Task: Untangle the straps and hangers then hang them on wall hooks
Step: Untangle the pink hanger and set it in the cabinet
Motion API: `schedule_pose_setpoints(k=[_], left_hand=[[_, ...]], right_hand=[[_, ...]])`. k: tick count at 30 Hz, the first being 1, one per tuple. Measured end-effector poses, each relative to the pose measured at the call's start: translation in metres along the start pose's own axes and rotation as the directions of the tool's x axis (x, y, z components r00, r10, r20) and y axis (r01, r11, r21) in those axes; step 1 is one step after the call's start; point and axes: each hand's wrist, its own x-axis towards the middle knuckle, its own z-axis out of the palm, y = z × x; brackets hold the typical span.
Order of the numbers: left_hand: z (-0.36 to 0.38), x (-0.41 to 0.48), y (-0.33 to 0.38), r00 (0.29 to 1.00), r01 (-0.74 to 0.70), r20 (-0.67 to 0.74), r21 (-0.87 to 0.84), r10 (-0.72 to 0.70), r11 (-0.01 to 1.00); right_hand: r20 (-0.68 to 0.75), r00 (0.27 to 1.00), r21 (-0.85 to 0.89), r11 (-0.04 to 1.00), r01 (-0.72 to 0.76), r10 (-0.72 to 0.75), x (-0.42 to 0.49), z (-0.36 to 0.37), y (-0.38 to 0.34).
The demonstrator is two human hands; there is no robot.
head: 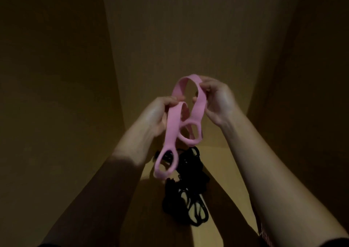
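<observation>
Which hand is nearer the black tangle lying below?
Left. The left hand grips the pink strap lower in view, closer above the black tangle; the right hand holds the strap's upper loop, higher and further right.

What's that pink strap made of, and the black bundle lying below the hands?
The pink strap looks like silicone or soft rubber: matte, smooth, bending in soft curves with moulded oval holes. The black bundle seems to be thin cord or fabric straps, dull and limp, though the dim light leaves that uncertain.

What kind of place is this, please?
Probably a dim indoor corner or closet: plain tan walls close in on both sides, and a black strap tangle lies on the floor below the pink strap.
</observation>
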Motion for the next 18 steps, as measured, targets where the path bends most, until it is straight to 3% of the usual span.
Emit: schedule_pose_setpoints(k=[3,6,10,16,18], left_hand=[[0.009,0.004,0.010,0.998,-0.033,-0.060,0.013,0.034,0.999],[0.012,0.008,0.013,0.992,-0.054,-0.111,0.022,0.056,0.998],[0.009,0.010,0.011,0.994,-0.040,-0.104,0.043,0.044,0.998],[0.014,0.010,0.012,0.996,-0.047,-0.068,0.118,0.056,0.992],[0.016,0.010,0.014,0.996,-0.080,-0.037,0.102,0.084,0.992]], right_hand=[[0.079,0.997,-0.129,0.992,-0.015,0.025,0.001,0.000,0.010],[0.074,0.997,-0.143,0.990,-0.002,0.013,0.000,0.000,0.011],[0.088,0.996,-0.179,0.983,0.033,-0.017,-0.003,-0.002,0.013],[0.106,0.994,-0.506,0.860,0.066,-0.013,-0.024,-0.005,0.019],[0.119,0.991,-0.531,0.840,0.114,-0.060,-0.028,-0.006,0.020]])
